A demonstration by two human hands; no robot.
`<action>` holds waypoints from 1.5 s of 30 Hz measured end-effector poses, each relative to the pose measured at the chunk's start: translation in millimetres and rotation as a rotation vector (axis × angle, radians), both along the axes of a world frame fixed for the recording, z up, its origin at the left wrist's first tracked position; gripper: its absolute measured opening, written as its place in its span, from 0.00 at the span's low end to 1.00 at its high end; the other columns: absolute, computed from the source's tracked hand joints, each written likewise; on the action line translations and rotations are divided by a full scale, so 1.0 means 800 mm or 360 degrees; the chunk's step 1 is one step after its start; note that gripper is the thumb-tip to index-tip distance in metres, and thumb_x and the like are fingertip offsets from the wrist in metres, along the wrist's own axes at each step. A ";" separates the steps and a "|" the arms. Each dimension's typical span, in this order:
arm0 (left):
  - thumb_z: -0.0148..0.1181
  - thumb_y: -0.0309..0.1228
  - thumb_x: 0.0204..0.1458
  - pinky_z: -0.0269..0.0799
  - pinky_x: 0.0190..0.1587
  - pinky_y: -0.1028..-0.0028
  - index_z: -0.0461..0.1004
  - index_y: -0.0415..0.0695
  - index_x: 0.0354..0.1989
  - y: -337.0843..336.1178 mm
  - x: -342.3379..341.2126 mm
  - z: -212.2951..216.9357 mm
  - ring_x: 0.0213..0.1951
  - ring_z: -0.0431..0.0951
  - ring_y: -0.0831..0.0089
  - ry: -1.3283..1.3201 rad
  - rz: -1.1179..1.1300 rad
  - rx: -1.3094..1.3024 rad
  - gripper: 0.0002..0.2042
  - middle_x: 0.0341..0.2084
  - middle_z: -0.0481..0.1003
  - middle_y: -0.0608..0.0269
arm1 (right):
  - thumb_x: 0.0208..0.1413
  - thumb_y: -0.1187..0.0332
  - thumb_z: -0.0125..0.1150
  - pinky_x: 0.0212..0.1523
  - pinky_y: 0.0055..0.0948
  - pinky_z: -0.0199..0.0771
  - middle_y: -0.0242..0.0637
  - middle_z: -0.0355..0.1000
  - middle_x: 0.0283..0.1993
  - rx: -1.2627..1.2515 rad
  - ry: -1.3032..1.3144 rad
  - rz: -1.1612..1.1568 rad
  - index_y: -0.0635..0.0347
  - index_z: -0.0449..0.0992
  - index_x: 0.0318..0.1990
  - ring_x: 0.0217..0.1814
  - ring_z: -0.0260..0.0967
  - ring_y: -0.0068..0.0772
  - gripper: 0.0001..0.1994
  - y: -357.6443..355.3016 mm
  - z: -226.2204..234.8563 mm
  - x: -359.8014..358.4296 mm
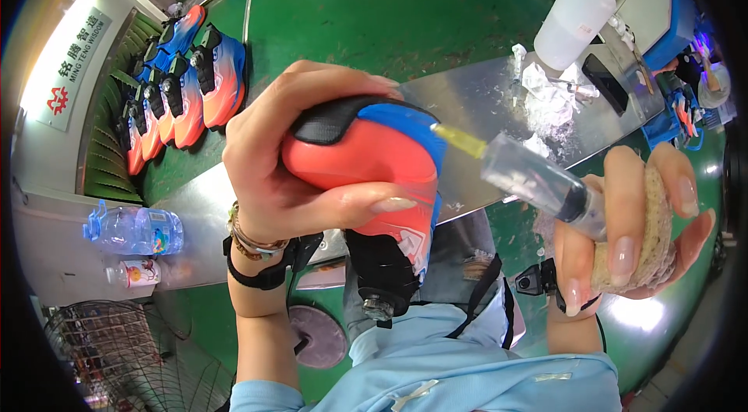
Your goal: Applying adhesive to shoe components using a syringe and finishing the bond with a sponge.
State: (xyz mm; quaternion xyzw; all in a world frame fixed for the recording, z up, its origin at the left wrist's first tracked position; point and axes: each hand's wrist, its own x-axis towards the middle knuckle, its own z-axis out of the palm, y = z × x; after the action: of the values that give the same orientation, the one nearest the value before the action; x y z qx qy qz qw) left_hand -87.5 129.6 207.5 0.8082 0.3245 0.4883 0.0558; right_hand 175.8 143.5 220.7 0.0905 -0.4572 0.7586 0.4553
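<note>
Left hand [288, 170] grip clamped on shoe [374, 170], right hand [631, 233] gripping syringe [538, 182], tip pointing up-left

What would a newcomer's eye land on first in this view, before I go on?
Dead centre, the left hand grips a coral-and-blue shoe, heel up. From the right, the right hand aims a clear syringe with a yellow tip at the shoe's blue edge, while also clutching a tan sponge. At upper left, a row of matching shoes lines the green table.
</note>
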 end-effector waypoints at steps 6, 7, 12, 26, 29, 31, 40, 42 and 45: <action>0.69 0.57 0.32 0.71 0.41 0.66 0.68 0.28 0.41 0.007 0.001 0.004 0.35 0.77 0.60 0.0051 -0.0073 0.0000 0.41 0.32 0.75 0.47 | 0.61 0.58 0.42 0.17 0.35 0.73 0.48 0.65 0.30 -0.0022 0.0016 0.0031 0.53 0.60 0.42 0.12 0.64 0.50 0.11 0.004 -0.001 -0.008; 0.69 0.57 0.32 0.71 0.41 0.66 0.68 0.28 0.41 0.007 0.002 0.005 0.35 0.77 0.60 0.0052 -0.0074 -0.0003 0.41 0.32 0.75 0.47 | 0.61 0.58 0.42 0.17 0.35 0.74 0.49 0.65 0.30 -0.0037 -0.0033 0.0022 0.54 0.60 0.42 0.12 0.64 0.50 0.11 0.005 0.000 -0.009; 0.68 0.61 0.29 0.71 0.41 0.66 0.67 0.28 0.41 0.013 0.002 0.006 0.35 0.76 0.60 0.0040 -0.0099 -0.0035 0.44 0.32 0.75 0.46 | 0.61 0.62 0.43 0.19 0.37 0.75 0.50 0.65 0.28 0.0045 -0.0121 -0.0067 0.54 0.62 0.40 0.13 0.64 0.49 0.07 0.002 -0.007 0.003; 0.57 0.68 0.37 0.78 0.37 0.63 0.62 0.28 0.46 0.019 -0.007 -0.021 0.34 0.77 0.59 -0.0425 0.0557 -0.0390 0.47 0.35 0.71 0.47 | 0.62 0.62 0.46 0.31 0.43 0.78 0.53 0.67 0.30 -0.0006 -0.0061 -0.0237 0.53 0.66 0.35 0.26 0.71 0.50 0.07 0.010 -0.069 -0.021; 0.65 0.60 0.36 0.74 0.40 0.67 0.64 0.25 0.45 0.025 -0.023 -0.032 0.36 0.78 0.60 -0.0644 0.0422 -0.0377 0.44 0.37 0.73 0.45 | 0.62 0.59 0.45 0.30 0.41 0.78 0.52 0.67 0.31 -0.0045 -0.0130 -0.0204 0.52 0.66 0.35 0.27 0.71 0.50 0.09 0.009 -0.084 -0.020; 0.57 0.65 0.40 0.74 0.41 0.67 0.64 0.26 0.46 0.024 -0.039 -0.035 0.38 0.77 0.60 -0.0502 0.0540 -0.0328 0.45 0.38 0.73 0.45 | 0.62 0.56 0.44 0.29 0.40 0.78 0.52 0.67 0.31 -0.0073 -0.0138 -0.0228 0.52 0.67 0.35 0.27 0.71 0.51 0.12 0.006 -0.102 -0.023; 0.48 0.64 0.47 0.71 0.45 0.68 0.66 0.31 0.48 0.036 -0.062 -0.059 0.42 0.75 0.63 -0.0566 0.0767 -0.0303 0.40 0.40 0.72 0.47 | 0.62 0.51 0.39 0.30 0.35 0.73 0.55 0.70 0.31 -0.0451 -0.0281 -0.0297 0.70 0.76 0.38 0.26 0.68 0.38 0.27 -0.020 -0.146 -0.032; 0.47 0.61 0.50 0.68 0.47 0.69 0.68 0.35 0.42 0.041 -0.064 -0.063 0.41 0.73 0.68 -0.0642 0.0762 -0.0244 0.33 0.38 0.72 0.53 | 0.62 0.52 0.40 0.28 0.31 0.71 0.55 0.70 0.33 -0.0549 -0.0269 -0.0240 0.71 0.76 0.39 0.26 0.68 0.35 0.26 -0.026 -0.150 -0.030; 0.45 0.57 0.54 0.65 0.45 0.72 0.66 0.42 0.32 0.034 -0.092 -0.077 0.38 0.68 0.74 -0.0829 0.1005 -0.0225 0.25 0.32 0.68 0.63 | 0.60 0.52 0.46 0.23 0.39 0.77 0.60 0.68 0.28 -0.0496 -0.0526 -0.0197 0.59 0.72 0.35 0.23 0.71 0.47 0.18 -0.022 -0.148 -0.024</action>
State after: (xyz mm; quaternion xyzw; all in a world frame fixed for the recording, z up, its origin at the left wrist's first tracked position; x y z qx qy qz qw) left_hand -161.3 156.5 145.6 0.5127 0.5642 0.6460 0.0389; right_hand 156.8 126.2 101.9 -0.1343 -0.4076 0.7951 0.4284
